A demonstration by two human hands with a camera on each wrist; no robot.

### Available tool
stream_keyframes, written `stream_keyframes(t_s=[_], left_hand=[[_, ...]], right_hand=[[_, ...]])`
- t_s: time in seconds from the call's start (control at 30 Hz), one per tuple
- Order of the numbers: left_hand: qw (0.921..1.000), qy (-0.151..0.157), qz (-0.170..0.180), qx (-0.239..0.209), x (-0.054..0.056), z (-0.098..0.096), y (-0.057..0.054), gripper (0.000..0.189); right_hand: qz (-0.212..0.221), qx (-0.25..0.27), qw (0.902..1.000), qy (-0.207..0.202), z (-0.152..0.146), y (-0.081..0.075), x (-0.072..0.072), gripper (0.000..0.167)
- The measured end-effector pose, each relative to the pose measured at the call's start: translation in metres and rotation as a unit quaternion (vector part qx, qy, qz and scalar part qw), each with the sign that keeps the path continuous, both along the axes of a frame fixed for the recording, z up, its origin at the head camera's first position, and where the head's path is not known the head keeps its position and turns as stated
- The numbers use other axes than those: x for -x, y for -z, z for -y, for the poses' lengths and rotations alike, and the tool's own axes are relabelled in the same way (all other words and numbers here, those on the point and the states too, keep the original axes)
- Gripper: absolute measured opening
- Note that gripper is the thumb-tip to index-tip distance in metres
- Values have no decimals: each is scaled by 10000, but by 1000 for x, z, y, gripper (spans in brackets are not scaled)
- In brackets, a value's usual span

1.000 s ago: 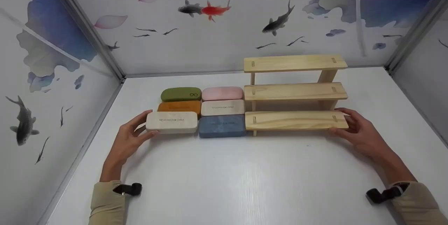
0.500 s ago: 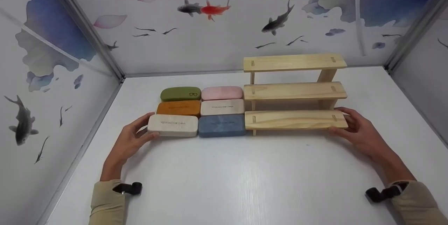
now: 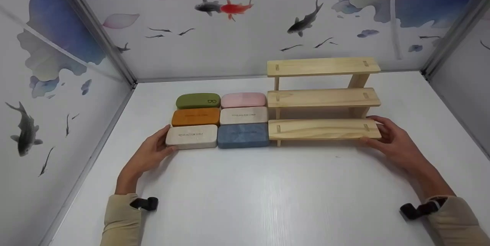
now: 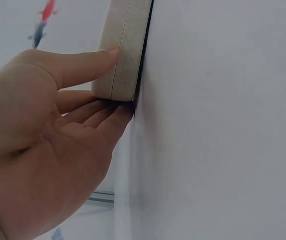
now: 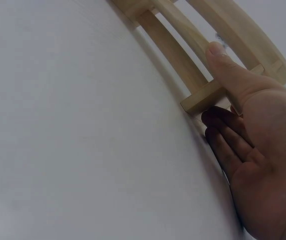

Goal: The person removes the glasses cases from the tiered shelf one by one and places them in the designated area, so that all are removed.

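Note:
My left hand holds the left end of a cream glasses case, the front-left one of a block of cases. In the left wrist view, the thumb lies along the side of this case while the fingers meet its end. A three-tier wooden display rack stands to the right of the cases. My right hand grips the right end of its lowest shelf. The thumb sits on the front edge of that wooden rack in the right wrist view, and the fingers reach behind the end leg.
Behind the held case lie an orange case and a green case. A blue case, another cream case and a pink case line up against the rack's left side. Walls with fish prints enclose the white table.
The cream case in my left hand has come down and slid right, now flush with the blue case and in line with the orange one. My right hand has stayed on the rack.

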State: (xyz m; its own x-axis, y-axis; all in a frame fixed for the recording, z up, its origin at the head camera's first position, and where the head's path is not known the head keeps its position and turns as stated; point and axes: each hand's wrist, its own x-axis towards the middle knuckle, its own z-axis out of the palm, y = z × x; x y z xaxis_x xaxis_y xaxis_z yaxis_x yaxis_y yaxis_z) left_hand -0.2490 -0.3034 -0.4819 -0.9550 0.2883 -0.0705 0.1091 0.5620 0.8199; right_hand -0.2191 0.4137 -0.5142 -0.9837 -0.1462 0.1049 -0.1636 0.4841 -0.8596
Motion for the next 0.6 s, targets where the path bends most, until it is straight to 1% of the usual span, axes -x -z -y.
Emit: stream_keyframes(t_s=[0.23,0.3,0.37,0.43,0.5,0.6], left_hand=[[10000,-14,31,25,-2,-6,-3,91],[9999,-66,48,60,-2,-7,-5,95],[9996,-200,63,192,-2,-10,-9,99],[9986,-364,-92,382,0,-15,-12,101],[9967,-526,-341,523,2,-24,-16,98],[9908,-633,-1026,624,8,-42,-24,87]], right_hand=[[-2,-52,10000,47,3,2,2,76],[52,-110,9999,69,4,2,3,76],[143,-132,9998,80,4,1,3,76],[252,-146,9995,82,4,-1,3,77],[371,-170,9991,125,3,-5,3,77],[462,-291,9980,327,1,-13,3,78]])
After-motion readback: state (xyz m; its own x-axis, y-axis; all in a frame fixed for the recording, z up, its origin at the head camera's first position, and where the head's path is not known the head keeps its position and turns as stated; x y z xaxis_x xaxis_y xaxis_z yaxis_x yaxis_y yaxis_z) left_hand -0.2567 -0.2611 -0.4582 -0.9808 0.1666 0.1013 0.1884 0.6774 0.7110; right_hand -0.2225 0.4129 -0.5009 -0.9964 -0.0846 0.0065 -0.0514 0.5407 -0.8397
